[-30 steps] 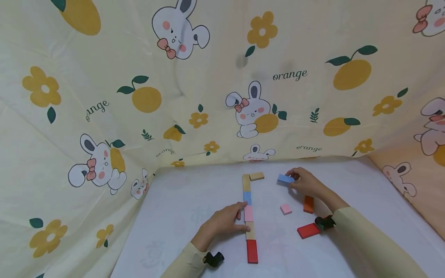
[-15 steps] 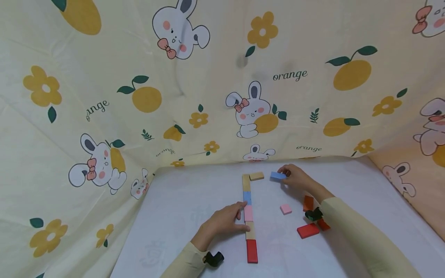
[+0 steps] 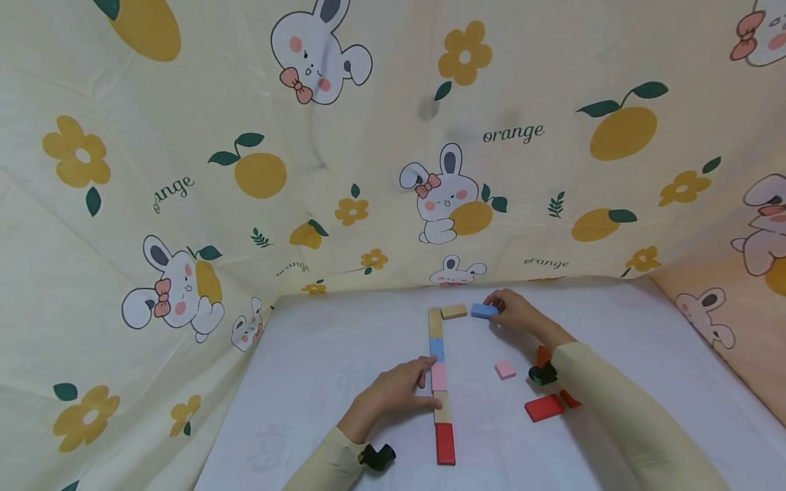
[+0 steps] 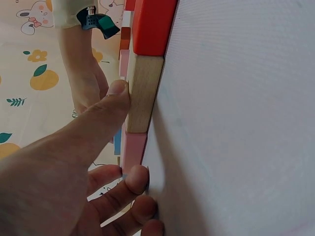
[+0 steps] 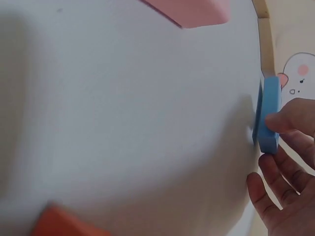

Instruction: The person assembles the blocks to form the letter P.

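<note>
A straight row of blocks runs away from me: a red block [image 3: 445,444] nearest, then a wooden block [image 3: 445,409], a pink block [image 3: 439,377], a blue block [image 3: 437,348] and another wooden block [image 3: 435,323]. One more wooden block [image 3: 454,311] turns right from the far end. My left hand [image 3: 398,390] rests along the row's left side, thumb touching the nearer wooden block and index finger by the pink-blue joint. My right hand [image 3: 520,315] pinches a second blue block [image 5: 269,113] by its right end; a small gap separates it from the turned block.
To the right lie a small pink block [image 3: 505,369], a red block [image 3: 544,408] and orange-red pieces [image 3: 570,398], partly hidden by the right sleeve. A patterned cloth [image 3: 381,170] hangs behind and beside the white table [image 3: 331,354].
My right hand has carried the blue block leftwards, closer to the turned wooden block. The left hand has stayed where it was, and the row has not shifted.
</note>
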Available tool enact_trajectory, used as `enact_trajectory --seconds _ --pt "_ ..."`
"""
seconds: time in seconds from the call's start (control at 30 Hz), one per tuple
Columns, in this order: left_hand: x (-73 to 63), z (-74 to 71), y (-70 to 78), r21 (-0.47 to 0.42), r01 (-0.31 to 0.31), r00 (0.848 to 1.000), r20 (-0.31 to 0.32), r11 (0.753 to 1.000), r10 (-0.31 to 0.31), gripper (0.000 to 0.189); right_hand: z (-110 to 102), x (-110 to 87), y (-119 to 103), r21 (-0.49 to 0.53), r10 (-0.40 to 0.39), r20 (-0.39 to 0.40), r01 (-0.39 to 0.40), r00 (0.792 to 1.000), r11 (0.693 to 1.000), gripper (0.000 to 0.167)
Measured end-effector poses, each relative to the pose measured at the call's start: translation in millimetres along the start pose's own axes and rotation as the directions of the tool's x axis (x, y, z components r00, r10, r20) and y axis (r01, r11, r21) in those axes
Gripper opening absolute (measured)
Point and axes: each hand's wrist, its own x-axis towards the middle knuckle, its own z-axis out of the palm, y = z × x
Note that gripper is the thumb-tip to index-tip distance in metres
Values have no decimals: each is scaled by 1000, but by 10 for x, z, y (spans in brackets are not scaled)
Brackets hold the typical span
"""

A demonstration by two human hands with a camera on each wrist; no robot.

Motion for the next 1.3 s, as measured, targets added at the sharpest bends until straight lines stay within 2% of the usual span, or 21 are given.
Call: enact_trajectory --seconds 0.77,1.13,1.3 --pt "-30 -30 58 -3 26 1000 7 1000 -26 92 54 59 -67 1 -5 29 5 1000 1000 34" --pt "-9 -14 29 5 8 1000 4 1000 -8 91 66 62 -57 0 0 33 0 999 1000 34" --pt "-9 -12 30 -5 19 1000 12 1000 -19 92 62 42 -71 0 -14 30 14 999 1000 34"
